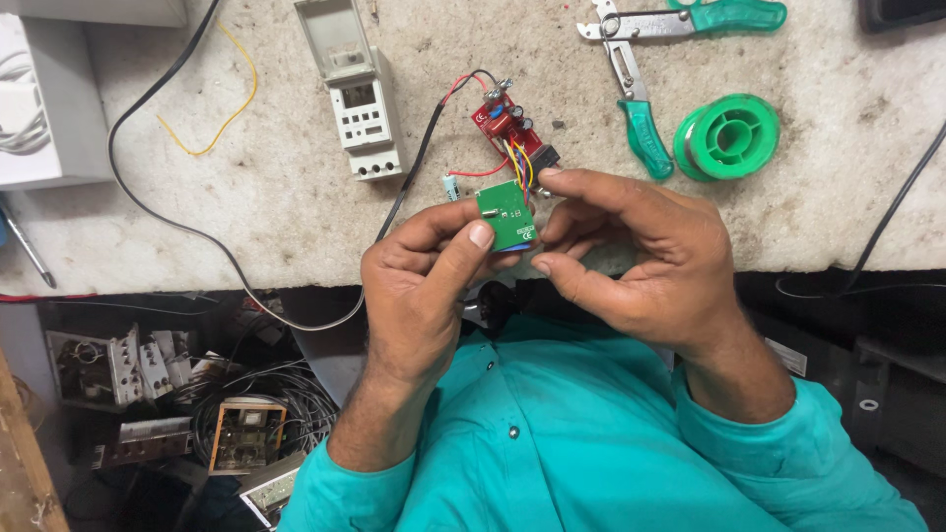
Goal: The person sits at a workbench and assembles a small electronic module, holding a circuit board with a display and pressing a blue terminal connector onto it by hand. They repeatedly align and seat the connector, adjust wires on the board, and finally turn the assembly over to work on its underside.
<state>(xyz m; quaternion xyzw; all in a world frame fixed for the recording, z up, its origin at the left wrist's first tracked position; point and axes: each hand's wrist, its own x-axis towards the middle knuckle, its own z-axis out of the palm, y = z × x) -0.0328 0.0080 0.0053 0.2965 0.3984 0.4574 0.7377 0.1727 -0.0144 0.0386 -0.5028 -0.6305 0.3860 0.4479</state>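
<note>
My left hand (429, 271) pinches a small green circuit board (506, 212) between thumb and fingers, just above the bench's front edge. My right hand (631, 256) grips the same board from the right, its fingertips at the board's edge. Several coloured wires run from the green board up to a red circuit board (503, 123) that lies on the worn stone bench (296, 197). Red wires loop around the red board.
A white timer housing (360, 103) with an open lid lies at the back. Green-handled pliers (641, 118), a green solder spool (729, 135), a black cable (197, 232), a yellow wire and a white box (44, 99) are on the bench. Scrap electronics lie below left.
</note>
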